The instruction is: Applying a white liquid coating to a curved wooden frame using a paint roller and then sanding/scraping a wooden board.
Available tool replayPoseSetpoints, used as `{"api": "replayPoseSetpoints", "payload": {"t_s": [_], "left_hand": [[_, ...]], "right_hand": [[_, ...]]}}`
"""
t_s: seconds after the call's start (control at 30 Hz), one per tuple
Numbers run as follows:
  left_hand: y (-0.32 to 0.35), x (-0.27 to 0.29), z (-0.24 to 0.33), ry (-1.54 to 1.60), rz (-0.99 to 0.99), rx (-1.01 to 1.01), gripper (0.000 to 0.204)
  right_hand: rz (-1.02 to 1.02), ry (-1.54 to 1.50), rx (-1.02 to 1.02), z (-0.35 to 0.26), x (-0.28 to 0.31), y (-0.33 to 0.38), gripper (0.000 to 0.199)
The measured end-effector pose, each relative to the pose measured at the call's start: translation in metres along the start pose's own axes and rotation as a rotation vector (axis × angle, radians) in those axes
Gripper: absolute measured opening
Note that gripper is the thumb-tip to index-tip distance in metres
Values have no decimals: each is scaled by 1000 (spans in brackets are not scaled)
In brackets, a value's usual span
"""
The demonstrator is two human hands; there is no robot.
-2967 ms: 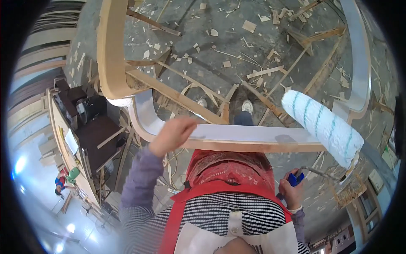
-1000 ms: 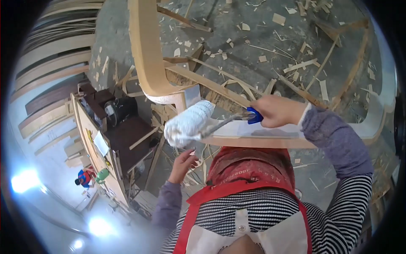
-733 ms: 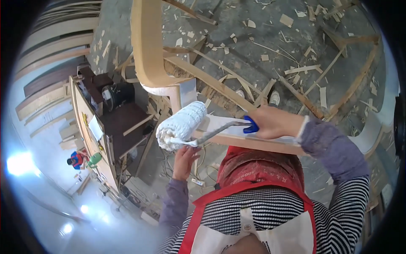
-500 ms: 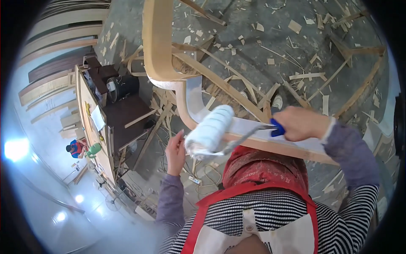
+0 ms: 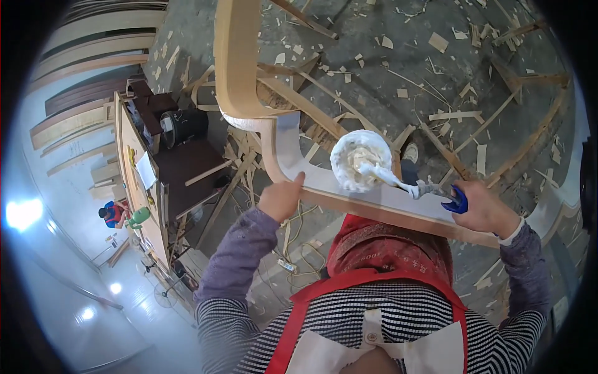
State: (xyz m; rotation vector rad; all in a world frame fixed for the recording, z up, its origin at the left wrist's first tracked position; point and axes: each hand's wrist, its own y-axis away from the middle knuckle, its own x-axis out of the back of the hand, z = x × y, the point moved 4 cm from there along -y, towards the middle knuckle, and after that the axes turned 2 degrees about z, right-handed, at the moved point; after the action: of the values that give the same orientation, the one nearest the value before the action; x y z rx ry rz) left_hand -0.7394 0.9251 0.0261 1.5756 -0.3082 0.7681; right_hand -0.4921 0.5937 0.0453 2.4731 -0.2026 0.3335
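My right hand (image 5: 489, 207) is closed around the blue handle of a paint roller (image 5: 361, 160). The roller's fluffy white sleeve is turned end-on, its end and wire arm smeared with white. It hovers over or rests on a curved wooden panel (image 5: 398, 198) with a whitish upper face and a bare wood edge; which of the two I cannot tell. At the panel's near edge, my left hand (image 5: 280, 199) grips the wood, thumb on the top face and the other fingers mostly hidden below. The panel bends up on the left toward a thick, tan curved piece (image 5: 238, 62).
Wooden braces (image 5: 342, 112) stand under and beyond the panel. Wood scraps (image 5: 438, 42) litter the concrete floor. At left are a workbench (image 5: 140, 181), a black bucket (image 5: 185, 128) and a person in red and blue (image 5: 114, 214). A cable (image 5: 305, 249) lies on the floor.
My left hand has come up onto the panel's edge from free air. My right hand has shifted right and lower, and the roller has swung from side-on to end-on, farther right.
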Motion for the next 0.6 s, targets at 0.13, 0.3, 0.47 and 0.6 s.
{"api": "replayPoseSetpoints", "payload": {"t_s": [0.13, 0.3, 0.47, 0.6], "left_hand": [[11, -18, 34, 412, -26, -40, 52], [29, -9, 90, 518, 255, -160, 47], [54, -5, 27, 164, 280, 209, 34], [96, -17, -35, 200, 268, 462, 33]], "right_hand": [[-9, -27, -49, -3, 5, -2, 30], [-79, -42, -13, -8, -4, -17, 30], [-130, -32, 129, -24, -31, -50, 27], [-168, -58, 234, -44, -67, -80, 24]]}}
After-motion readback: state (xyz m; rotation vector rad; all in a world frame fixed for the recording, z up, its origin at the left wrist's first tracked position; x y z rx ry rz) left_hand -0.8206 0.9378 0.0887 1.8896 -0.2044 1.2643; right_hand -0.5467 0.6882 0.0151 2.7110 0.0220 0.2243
